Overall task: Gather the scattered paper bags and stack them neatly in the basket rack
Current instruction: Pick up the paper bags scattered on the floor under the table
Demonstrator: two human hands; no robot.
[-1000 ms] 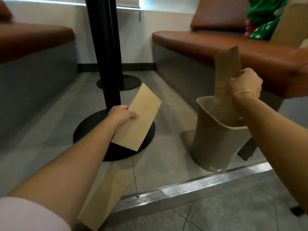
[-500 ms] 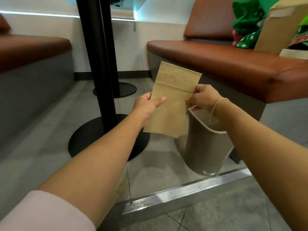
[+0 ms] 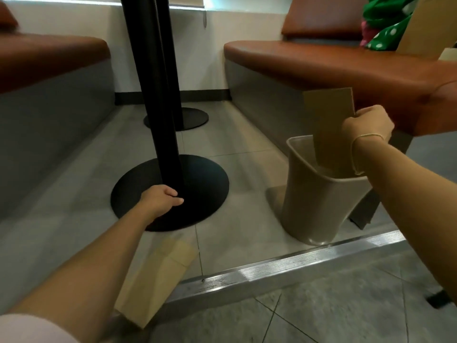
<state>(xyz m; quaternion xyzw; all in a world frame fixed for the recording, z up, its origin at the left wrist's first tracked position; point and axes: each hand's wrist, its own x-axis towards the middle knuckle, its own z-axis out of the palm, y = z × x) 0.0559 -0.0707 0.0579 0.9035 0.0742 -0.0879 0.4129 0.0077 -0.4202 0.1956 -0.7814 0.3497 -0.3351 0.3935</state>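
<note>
Head-worn view, forward-down, near floor (image 3: 247, 184)

No readable text, label, brand or no. anywhere in the view. Paper bags plain brown, no print visible. Beige basket unmarked. Cardboard box at top right shows no legible print; the green spotted fabric beside it has only white dots.
</note>
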